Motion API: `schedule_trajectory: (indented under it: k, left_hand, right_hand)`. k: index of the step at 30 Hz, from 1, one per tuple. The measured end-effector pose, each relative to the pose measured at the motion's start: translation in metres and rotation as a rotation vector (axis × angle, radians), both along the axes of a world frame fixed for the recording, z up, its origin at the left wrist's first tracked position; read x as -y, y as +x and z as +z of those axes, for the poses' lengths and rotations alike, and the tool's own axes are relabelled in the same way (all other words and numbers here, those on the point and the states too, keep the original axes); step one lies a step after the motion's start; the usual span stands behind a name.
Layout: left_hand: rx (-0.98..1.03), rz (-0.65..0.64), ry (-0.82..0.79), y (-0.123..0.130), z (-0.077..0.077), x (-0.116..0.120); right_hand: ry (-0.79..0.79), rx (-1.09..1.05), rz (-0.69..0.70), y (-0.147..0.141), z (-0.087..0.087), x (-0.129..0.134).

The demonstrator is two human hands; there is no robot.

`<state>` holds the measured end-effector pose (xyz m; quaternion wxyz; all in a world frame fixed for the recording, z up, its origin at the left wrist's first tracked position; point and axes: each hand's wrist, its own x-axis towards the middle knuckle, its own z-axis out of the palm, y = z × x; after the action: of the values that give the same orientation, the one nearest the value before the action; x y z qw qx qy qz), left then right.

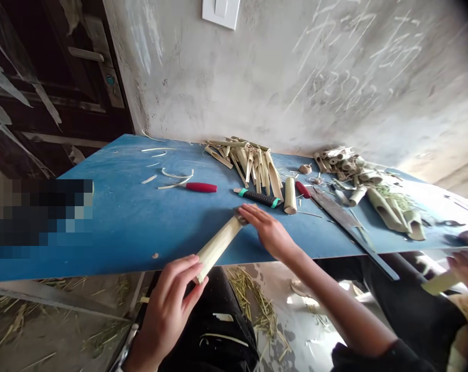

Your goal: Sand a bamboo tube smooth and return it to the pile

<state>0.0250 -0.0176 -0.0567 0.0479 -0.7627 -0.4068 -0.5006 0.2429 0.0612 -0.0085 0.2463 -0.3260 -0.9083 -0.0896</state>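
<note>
The left hand [166, 310] is gripping the near end of a bamboo tube [218, 248] over the blue table [140, 217], while the right hand [268, 232] is resting open, fingers extended, at its far end.

A blue-painted board [102, 227] carries everything. At its left lie thin curved bamboo shavings [175, 175] and a red-handled knife [201, 187]. A heap of split bamboo strips [249, 163] sits at the far edge, with a black-gripped tool [257, 198] and a short bamboo tube [290, 196] just nearer. To the right lie a long flat steel blade [334, 214] and more bamboo offcuts [348, 168].
</note>
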Motion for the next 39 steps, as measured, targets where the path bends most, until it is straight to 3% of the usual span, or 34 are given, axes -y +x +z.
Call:
schedule_trajectory:
  k: [1, 4, 5, 8, 9, 12, 13, 16, 18, 20, 21, 23, 25, 29, 33, 37, 39]
  left_hand:
    - [0.003, -0.001, -0.007, 0.0, 0.0, 0.0]
    - [0.027, -0.003, -0.022, 0.001, 0.001, 0.001]
    - [0.029, -0.005, -0.017, 0.001, 0.001, 0.001]
    - [0.003, -0.018, 0.006, 0.002, 0.001, 0.001]
    - [-0.008, -0.025, 0.006, 0.002, 0.0, 0.0]
    - [-0.031, -0.047, 0.001, 0.0, -0.002, -0.001]
    - [-0.038, -0.052, 0.005, -0.001, -0.002, -0.001]
    - [-0.058, -0.042, 0.008, -0.003, -0.001, -0.002]
    - [-0.08, -0.012, 0.008, -0.004, 0.0, -0.003]
    - [-0.114, 0.029, 0.027, -0.004, 0.001, -0.003]
    - [-0.139, 0.034, 0.041, -0.004, 0.001, -0.003]
    - [-0.206, -0.005, 0.053, -0.004, 0.001, -0.001]
    - [-0.27, -0.072, 0.043, -0.004, 0.001, 0.001]
    - [-0.332, -0.145, 0.052, -0.008, 0.008, 0.002]
    - [-0.374, -0.228, 0.098, -0.014, 0.013, -0.002]
    - [-0.38, -0.229, 0.091, -0.018, 0.01, -0.005]
    - [-0.387, -0.229, 0.108, -0.018, 0.008, -0.005]
  right_hand:
    - [0.008, -0.01, -0.012, 0.0, 0.001, 0.0]
    - [-0.076, 0.138, 0.229, 0.0, 0.003, -0.003]
    - [-0.076, 0.132, 0.233, 0.001, 0.003, -0.005]
    - [-0.061, 0.033, -0.056, 0.0, 0.005, -0.009]
    - [-0.056, 0.037, -0.037, 0.0, 0.005, -0.01]
    - [-0.114, 0.16, 0.211, 0.008, 0.004, -0.018]
    - [-0.118, 0.152, 0.184, 0.016, 0.005, -0.025]
    - [-0.11, 0.044, -0.265, 0.048, 0.013, -0.053]
    - [-0.08, -0.053, -0.397, 0.06, 0.022, -0.061]
    - [-0.021, -0.135, -0.318, 0.054, 0.027, -0.051]
    - [0.003, -0.127, -0.202, 0.046, 0.028, -0.041]
    - [0.006, 0.002, 0.075, 0.029, 0.023, -0.02]
    - [-0.017, 0.13, 0.216, 0.02, 0.014, -0.007]
    - [0.013, 0.063, 0.015, 0.026, 0.001, -0.003]
    - [-0.076, 0.179, 0.236, 0.027, 0.002, -0.002]
    - [-0.016, 0.069, 0.002, 0.021, 0.004, -0.003]
    - [-0.044, 0.135, 0.109, 0.019, 0.004, -0.003]
